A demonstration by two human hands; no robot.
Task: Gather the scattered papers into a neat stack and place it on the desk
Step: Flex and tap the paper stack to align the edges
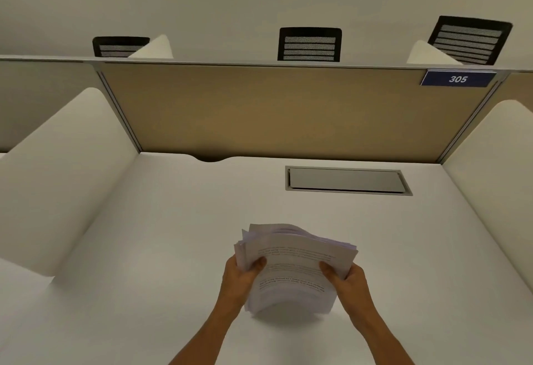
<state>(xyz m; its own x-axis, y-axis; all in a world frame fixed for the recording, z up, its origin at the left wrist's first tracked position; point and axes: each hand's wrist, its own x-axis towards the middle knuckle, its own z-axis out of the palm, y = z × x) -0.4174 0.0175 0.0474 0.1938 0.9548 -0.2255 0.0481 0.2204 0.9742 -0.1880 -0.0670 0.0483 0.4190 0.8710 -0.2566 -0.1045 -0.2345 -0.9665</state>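
Observation:
A thick stack of printed papers [294, 266] is held between both hands above the white desk [178, 243], near its front middle. The sheets bow upward and their far edges are fanned and uneven. My left hand [240, 279] grips the stack's left side with the thumb on the top sheet. On the right side, my right hand [347, 282] grips it the same way. The stack's lower edge sits close to the desk; whether it touches is unclear.
A grey cable hatch [347, 180] is set into the desk at the back right. A tan partition [288, 110] with a blue 305 sign [458, 79] closes the back. White side dividers [66, 168] flank the desk. Black chair backs [310, 44] show beyond.

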